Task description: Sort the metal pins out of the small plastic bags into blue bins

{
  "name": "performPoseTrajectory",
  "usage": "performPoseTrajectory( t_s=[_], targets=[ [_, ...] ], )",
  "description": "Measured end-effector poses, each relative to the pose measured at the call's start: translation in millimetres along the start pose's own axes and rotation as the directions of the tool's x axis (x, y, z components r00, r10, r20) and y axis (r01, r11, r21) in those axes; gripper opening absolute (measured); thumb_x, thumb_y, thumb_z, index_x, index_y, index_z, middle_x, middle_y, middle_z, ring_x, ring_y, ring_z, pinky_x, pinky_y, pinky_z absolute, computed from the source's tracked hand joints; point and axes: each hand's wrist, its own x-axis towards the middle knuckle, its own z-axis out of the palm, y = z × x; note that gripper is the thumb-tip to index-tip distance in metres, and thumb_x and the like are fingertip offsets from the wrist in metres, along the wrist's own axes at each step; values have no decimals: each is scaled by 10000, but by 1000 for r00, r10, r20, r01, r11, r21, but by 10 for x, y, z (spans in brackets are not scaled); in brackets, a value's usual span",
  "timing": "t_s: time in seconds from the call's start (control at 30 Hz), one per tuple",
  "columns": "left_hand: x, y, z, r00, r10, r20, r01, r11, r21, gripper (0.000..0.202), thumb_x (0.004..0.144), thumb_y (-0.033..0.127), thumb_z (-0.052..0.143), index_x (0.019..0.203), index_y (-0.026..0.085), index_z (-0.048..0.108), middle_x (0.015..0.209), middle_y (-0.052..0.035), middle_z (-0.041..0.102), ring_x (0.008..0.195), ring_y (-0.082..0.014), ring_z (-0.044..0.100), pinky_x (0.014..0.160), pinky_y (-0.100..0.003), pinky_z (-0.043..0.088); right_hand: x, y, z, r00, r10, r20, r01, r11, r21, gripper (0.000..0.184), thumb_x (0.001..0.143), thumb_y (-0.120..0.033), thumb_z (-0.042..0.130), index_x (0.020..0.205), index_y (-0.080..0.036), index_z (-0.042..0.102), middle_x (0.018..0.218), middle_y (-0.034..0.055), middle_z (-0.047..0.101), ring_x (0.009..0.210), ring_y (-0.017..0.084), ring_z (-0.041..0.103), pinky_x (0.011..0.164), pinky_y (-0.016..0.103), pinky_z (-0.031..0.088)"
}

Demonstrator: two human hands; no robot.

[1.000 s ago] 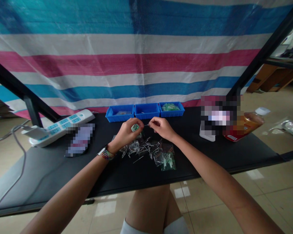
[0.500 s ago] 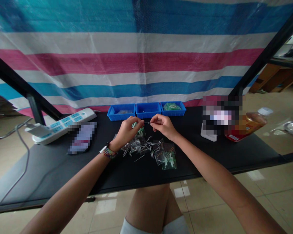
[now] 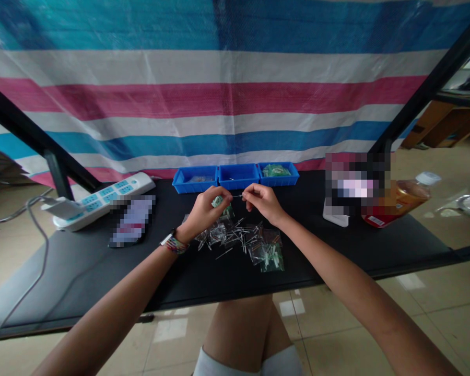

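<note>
My left hand (image 3: 206, 210) and my right hand (image 3: 261, 201) meet over the middle of the black table, just in front of the blue bins. Between their pinched fingertips runs a thin metal rod (image 3: 237, 196), roughly level. A small pale green piece (image 3: 217, 200) shows within my left hand; what it is I cannot make out. Under the hands lies a loose pile of thin metal rods (image 3: 241, 236) with clear plastic among them. Nearer the table's front edge, small clear bags (image 3: 272, 258) contain white and green bits.
Three blue bins (image 3: 238, 184) stand in a row behind my hands; the right one contains a green bag (image 3: 276, 170). To the left are a power strip (image 3: 109, 197) with a cable and a blurred-out item (image 3: 132, 222). A drink bottle (image 3: 399, 201) stands at the right.
Both hands keep nearly the same pose around the rod. My right fingertips are slightly farther right from the left ones, and the view has shifted a little.
</note>
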Motion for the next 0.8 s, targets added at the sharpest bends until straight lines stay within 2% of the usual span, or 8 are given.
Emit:
performPoseTrajectory(
  t_s=[0.17,0.37,0.43,0.5,0.57,0.67,0.73,0.8],
  targets=[
    [7,15,6,1000,-6,-8,6,1000,12,275,1055,401,603,864,225,693,842,-32,735,836,-217,646,781,-349,485,-22,-20,14,1000,6,-8,-6,997,83,287,783,-401,851,880,-201,669,739,-35,640,566,113,610,570,259,529],
    [6,5,11,1000,-5,-2,5,1000,-5,314,1066,414,590,843,219,695,836,-29,736,842,-211,642,784,-338,472,-14,-7,28,1000,26,-12,-25,994,105,254,754,-346,853,817,-196,658,679,-46,628,543,111,601,548,250,526],
    [3,0,6,1000,-25,-10,25,1000,-11,328,1080,422,564,860,217,694,837,-31,730,848,-212,651,792,-338,474,36,17,12,997,15,-72,-8,995,98,226,755,-332,841,807,-195,668,663,-42,634,537,112,604,546,248,532],
    [-1,-7,1,999,-48,-20,47,999,-25,332,1090,435,545,892,215,695,851,-34,729,851,-212,659,798,-340,478,109,48,-24,983,-4,-183,18,997,75,218,758,-345,830,845,-194,698,734,-15,695,539,112,618,542,251,544],
    [-5,-18,-1,998,-59,-23,58,997,-45,338,1095,448,536,909,213,695,875,-40,734,857,-213,666,810,-344,484,179,79,-80,966,-16,-259,23,999,25,283,766,-366,812,984,-196,749,968,46,785,544,112,641,528,268,558],
    [-8,-34,1,998,-57,-20,55,997,-54,340,1093,444,536,908,210,700,887,-46,738,870,-219,674,819,-351,487,223,107,-176,955,-69,-287,29,990,-141,406,815,-352,744,1196,-213,770,1311,117,759,529,107,649,486,285,545],
    [-9,-40,3,999,-50,-18,49,998,-47,327,1088,431,543,914,209,707,876,-43,738,872,-222,677,812,-350,485,203,103,-229,945,-141,-296,57,960,-275,356,854,-326,695,1175,-201,787,1282,119,763,529,105,638,480,274,516],
    [-9,-40,5,999,-41,-16,41,998,-45,307,1081,411,549,917,207,710,869,-42,741,868,-222,678,801,-346,484,161,79,-259,967,-148,-207,68,934,-350,270,873,-305,681,1079,-181,803,1103,94,785,549,115,628,490,258,487]
  ],
)
